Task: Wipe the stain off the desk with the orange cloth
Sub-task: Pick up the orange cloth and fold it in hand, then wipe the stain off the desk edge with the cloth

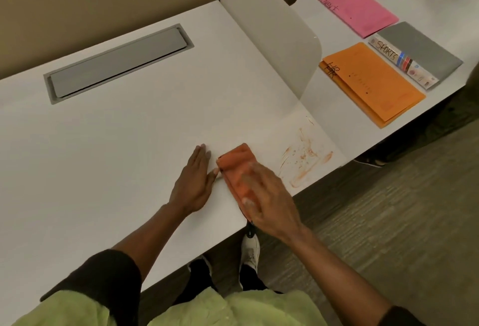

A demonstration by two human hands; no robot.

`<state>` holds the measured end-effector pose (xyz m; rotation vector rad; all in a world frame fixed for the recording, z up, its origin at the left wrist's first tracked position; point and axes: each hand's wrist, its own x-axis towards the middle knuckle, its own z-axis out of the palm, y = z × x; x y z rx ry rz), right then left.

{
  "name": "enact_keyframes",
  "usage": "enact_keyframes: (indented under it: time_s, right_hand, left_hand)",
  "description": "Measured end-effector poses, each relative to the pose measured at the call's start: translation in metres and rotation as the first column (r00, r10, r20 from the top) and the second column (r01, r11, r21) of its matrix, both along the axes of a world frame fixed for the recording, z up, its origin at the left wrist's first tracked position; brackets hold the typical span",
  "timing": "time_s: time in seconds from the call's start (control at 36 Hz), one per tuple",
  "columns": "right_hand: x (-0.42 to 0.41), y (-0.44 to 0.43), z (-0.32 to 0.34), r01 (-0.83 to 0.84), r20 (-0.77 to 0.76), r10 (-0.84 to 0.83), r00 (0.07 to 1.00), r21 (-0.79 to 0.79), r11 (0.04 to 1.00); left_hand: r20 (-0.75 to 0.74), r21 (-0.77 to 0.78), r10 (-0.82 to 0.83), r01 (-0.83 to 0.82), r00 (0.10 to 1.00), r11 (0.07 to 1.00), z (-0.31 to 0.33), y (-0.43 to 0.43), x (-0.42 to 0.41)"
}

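An orange cloth (234,163), folded, lies on the white desk (116,139) near its front edge. My right hand (269,198) rests flat on top of the cloth, fingers spread and blurred. Just left of the cloth, my left hand (194,183) lies palm down on the desk, its fingertips close to the cloth's left edge. Orange streaks and specks of the stain (303,154) mark the desk's front right corner, to the right of the cloth and apart from it.
A grey cable-tray lid (116,63) is set into the back of the desk. A white divider panel (272,30) stands at the right side. Beyond it, the neighbouring desk holds a pink folder (360,9), an orange folder (373,84) and a grey binder (420,50).
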<state>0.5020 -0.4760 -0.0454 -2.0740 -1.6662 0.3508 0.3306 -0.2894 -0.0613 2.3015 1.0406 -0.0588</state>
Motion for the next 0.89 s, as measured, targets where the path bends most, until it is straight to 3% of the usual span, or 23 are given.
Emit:
enact_keyframes:
  time_s: [0.08, 0.17, 0.42, 0.58, 0.72, 0.89]
  right_hand:
    - [-0.010, 0.018, -0.020, -0.162, 0.157, 0.175, 0.972, -0.091, 0.983]
    - [-0.020, 0.030, -0.033, -0.145, 0.249, 0.180, 0.951, -0.153, 0.978]
    - [-0.011, 0.071, -0.032, 0.046, 0.195, -0.013, 0.981, -0.166, 0.985]
    - [-0.033, 0.030, -0.031, 0.000, 0.059, 0.013, 0.998, -0.209, 0.978]
    - [-0.033, 0.007, -0.028, -0.056, 0.076, 0.076, 0.994, -0.240, 0.969]
    - [-0.006, 0.055, -0.024, 0.012, 0.163, 0.023, 0.986, -0.211, 0.977]
  left_hand:
    - [-0.037, 0.066, -0.049, 0.052, 0.998, 0.996, -0.013, -0.013, -0.012]
    - [-0.067, 0.130, -0.065, 0.073, 0.996, 0.989, -0.021, -0.023, -0.016]
    - [-0.038, 0.251, -0.084, 0.091, 0.996, 0.964, -0.042, -0.029, -0.020]
    - [0.003, 0.293, -0.073, 0.069, 0.997, 0.954, -0.047, -0.028, -0.022]
    - [0.015, 0.280, -0.063, 0.056, 0.998, 0.958, -0.047, -0.028, -0.022]
    - [0.017, 0.283, -0.060, 0.053, 0.998, 0.958, -0.047, -0.028, -0.022]
